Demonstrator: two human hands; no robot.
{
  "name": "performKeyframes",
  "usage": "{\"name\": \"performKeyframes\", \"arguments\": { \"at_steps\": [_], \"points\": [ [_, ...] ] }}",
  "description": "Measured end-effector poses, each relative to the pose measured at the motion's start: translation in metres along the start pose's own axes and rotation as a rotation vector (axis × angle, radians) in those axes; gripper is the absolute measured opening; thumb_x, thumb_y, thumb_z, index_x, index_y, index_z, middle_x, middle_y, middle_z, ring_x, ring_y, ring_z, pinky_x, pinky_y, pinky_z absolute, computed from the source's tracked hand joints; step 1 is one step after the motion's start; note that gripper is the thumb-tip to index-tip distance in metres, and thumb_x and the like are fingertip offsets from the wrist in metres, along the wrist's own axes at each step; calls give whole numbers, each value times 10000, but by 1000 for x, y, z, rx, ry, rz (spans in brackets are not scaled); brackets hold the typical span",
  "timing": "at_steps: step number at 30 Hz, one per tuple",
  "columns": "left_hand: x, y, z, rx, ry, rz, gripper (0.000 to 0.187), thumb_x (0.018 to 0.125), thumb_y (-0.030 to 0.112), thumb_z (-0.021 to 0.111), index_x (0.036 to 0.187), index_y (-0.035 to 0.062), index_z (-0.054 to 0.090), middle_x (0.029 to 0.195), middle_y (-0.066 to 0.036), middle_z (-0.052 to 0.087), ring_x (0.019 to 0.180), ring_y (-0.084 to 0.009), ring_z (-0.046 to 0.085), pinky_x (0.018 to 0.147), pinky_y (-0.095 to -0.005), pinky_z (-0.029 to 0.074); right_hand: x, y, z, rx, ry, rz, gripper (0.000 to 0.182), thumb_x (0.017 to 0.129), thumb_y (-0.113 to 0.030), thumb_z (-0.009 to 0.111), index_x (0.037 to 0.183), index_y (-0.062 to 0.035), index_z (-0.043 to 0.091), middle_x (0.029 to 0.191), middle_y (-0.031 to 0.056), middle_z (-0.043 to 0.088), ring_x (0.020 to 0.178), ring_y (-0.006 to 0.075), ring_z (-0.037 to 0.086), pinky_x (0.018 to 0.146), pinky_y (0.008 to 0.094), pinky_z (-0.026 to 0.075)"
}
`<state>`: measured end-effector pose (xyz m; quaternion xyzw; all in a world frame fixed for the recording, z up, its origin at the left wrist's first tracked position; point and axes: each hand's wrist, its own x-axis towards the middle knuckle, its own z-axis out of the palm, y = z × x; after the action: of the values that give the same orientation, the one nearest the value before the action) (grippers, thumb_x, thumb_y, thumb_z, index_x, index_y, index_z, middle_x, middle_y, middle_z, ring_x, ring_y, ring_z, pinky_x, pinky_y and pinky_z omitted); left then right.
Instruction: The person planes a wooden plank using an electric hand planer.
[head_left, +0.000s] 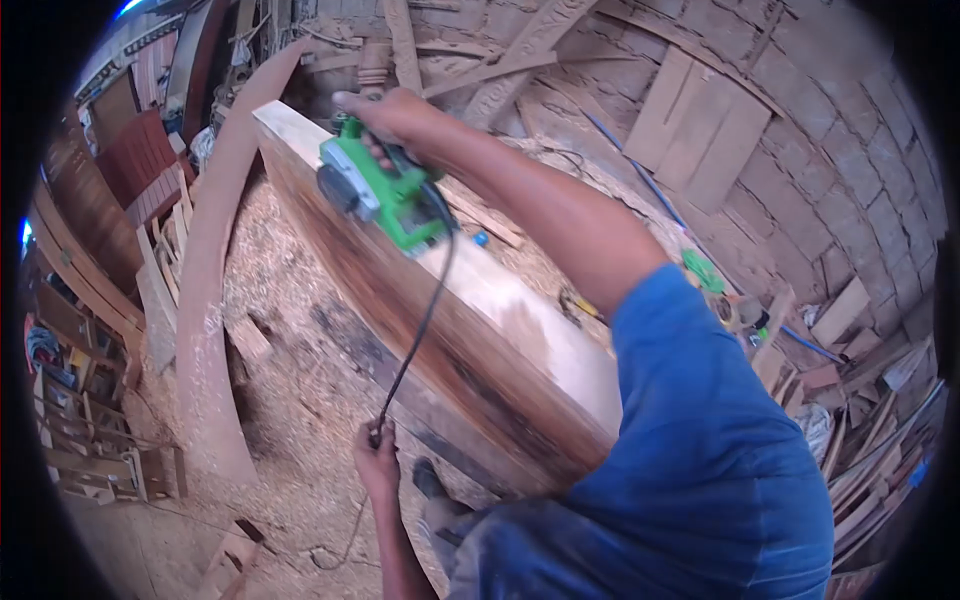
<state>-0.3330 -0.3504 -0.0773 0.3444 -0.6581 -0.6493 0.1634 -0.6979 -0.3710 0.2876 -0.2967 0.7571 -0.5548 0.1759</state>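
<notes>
My right hand is wrapped round the handle of a green electric planer. The planer rests on the pale upper face of a thick wooden beam, toward its far end. Dark brown streaks run along the beam's curved side. From the planer's rear a black power cord hangs down across the beam. My left hand is closed round that cord, low beside the beam and apart from the planer.
A long curved board stands at the left. Wood shavings cover the floor. Carved wood pieces and panels lean on the brick wall. Offcuts pile up at the right, near a blue pipe.
</notes>
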Motion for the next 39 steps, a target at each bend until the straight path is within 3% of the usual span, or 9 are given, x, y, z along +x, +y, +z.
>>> {"name": "performKeyframes", "arguments": {
  "at_steps": [4,5,6,7,10,14,20,25,39],
  "points": [
    [-47,-32,44,-7,14,127,425,1051,131,721,1444,3,622,791,-23,619,698,-122,588,654,-330,501,-243,-12,-83,-430,-59,102,660,1122,-598,553,780,-45,667,490,-33,529,422,92,499,499,295,436],
    [-63,-18,61,127,-44,174,630,1043,85,708,1625,54,467,907,-94,679,791,-181,665,724,-357,569,-303,-18,-101,-447,-89,156,645,1131,-611,517,874,-46,692,524,-37,548,441,79,507,522,287,431],
    [-85,6,83,119,-126,183,707,1051,110,698,1672,33,367,1124,-180,673,999,-263,679,879,-388,569,-359,-13,-117,-432,-44,177,636,1135,-589,521,735,-108,636,496,-19,533,458,108,556,584,315,513],
    [-107,25,103,114,-213,189,792,1059,135,688,1718,13,267,1340,-266,667,1206,-345,693,1035,-418,569,-417,-13,-132,-340,-60,186,559,1143,-551,536,857,-85,652,542,-33,540,472,86,552,535,303,477],
    [-142,15,164,152,-317,551,904,1079,220,665,1727,-67,104,1722,-365,299,1594,-447,374,1300,-469,339,-557,-9,-168,-223,20,270,415,1125,-421,638,1240,-26,688,646,-47,549,513,53,547,512,269,441],
    [-173,29,171,210,-417,546,956,1083,304,653,1704,-126,66,1792,-368,58,1696,-441,74,1368,-456,137,-656,-6,-189,-114,116,347,481,1113,-376,668,1407,4,642,687,-33,551,536,58,541,519,267,436],
    [-185,38,164,247,-451,512,985,1069,321,678,1717,-99,67,1791,-370,67,1692,-448,92,1360,-460,180,-623,-14,-180,-188,64,334,465,1113,-363,676,1393,6,638,672,-29,538,523,64,531,521,273,433],
    [-189,41,164,181,-443,458,995,1061,346,700,1726,-75,91,1793,-360,88,1682,-453,147,1353,-462,211,-545,-9,-152,-141,61,267,405,1112,-423,675,1138,-19,654,652,-20,550,482,84,553,484,301,453],
    [-124,10,123,192,-376,468,761,1173,377,510,1749,15,172,1786,-303,230,1674,-408,226,1345,-445,233,-262,1,-57,-178,112,135,753,985,-687,732,649,-31,585,560,47,583,425,156,594,424,331,500]
  ]
}}
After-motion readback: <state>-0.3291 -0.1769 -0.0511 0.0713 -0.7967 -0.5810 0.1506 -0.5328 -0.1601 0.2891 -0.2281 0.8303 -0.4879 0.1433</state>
